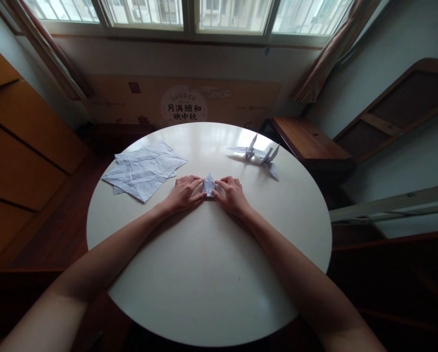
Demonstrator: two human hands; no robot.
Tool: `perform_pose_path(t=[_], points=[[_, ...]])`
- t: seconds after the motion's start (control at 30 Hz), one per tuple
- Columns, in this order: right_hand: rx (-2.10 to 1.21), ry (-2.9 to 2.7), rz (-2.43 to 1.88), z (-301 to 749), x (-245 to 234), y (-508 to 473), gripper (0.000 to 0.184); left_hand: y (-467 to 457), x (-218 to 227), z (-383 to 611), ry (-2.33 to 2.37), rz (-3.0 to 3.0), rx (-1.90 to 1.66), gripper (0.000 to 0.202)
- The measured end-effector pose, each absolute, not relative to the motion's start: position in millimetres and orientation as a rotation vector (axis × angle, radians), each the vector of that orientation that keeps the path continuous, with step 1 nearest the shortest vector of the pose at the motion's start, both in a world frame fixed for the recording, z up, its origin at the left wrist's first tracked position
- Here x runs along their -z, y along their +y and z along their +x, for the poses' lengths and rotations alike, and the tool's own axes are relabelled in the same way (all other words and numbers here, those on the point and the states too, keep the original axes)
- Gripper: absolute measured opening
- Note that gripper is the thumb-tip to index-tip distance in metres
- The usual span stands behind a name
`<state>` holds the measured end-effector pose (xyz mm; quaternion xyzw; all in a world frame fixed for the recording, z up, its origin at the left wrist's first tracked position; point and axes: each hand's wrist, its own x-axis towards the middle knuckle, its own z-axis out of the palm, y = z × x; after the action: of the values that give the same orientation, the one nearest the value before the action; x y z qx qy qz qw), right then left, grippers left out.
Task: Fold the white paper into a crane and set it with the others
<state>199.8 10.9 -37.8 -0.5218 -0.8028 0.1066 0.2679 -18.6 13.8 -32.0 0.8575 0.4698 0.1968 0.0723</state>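
Note:
A small folded piece of paper [209, 184], pale and pointed at its far end, sits on the white round table [211, 274] between my two hands. My left hand [188, 192] grips its left side, with the thumb at the lower edge and the fingers curled beside it. On the opposite side, my right hand [231, 194] holds the paper's right edge in the same way. The lower edge of the paper is partly covered by my thumbs.
Creased paper sheets [145, 171] lie stacked at the table's left. Two folded paper cranes [257, 152] stand at the back right. Beyond the table are a brown wooden stand [309, 139] on the right and a printed cardboard panel [126, 100] below the window.

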Motion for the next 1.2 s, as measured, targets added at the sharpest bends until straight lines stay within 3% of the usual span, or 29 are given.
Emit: perform_pose_path(t=[0.4, 0.6, 0.73, 0.83, 0.9, 0.97, 1.07, 1.1, 1.2], points=[[-0.513, -1.997, -1.009, 199.6, 33.3, 10.5, 0.034, 16.9, 38.8, -20.8, 0.987, 2.364, -1.064, 0.06], [-0.561, -1.947, -0.928, 197.3, 31.7, 10.9, 0.035, 19.0, 45.2, -21.6, 0.885, 2.317, -1.216, 0.088], [-0.477, -2.06, -0.866, 197.5, 35.1, 14.5, 0.038, 20.9, 41.9, -20.3, 1.025, 2.42, -1.279, 0.054], [-0.4, -2.116, -0.859, 196.9, 35.6, 15.5, 0.022, 20.8, 37.9, -18.7, 0.97, 2.503, -1.237, 0.022], [-0.341, -2.128, -0.891, 196.7, 34.7, 15.3, 0.016, 20.4, 36.9, -17.8, 0.939, 2.514, -1.208, 0.017], [-0.27, -2.118, -0.942, 196.8, 33.0, 14.9, 0.016, 21.0, 38.3, -17.6, 1.023, 2.486, -1.231, 0.027], [-0.163, -2.12, -1.028, 197.4, 30.7, 14.6, 0.017, 25.4, 44.1, -19.0, 1.23, 2.318, -1.252, 0.087], [-0.141, -2.128, -1.056, 197.4, 30.4, 14.6, 0.017, 27.4, 46.1, -19.8, 1.233, 2.236, -1.24, 0.099], [-0.131, -2.188, -1.052, 196.2, 31.4, 15.1, 0.018, 31.2, 48.8, -21.1, 1.116, 2.071, -1.144, 0.103]])
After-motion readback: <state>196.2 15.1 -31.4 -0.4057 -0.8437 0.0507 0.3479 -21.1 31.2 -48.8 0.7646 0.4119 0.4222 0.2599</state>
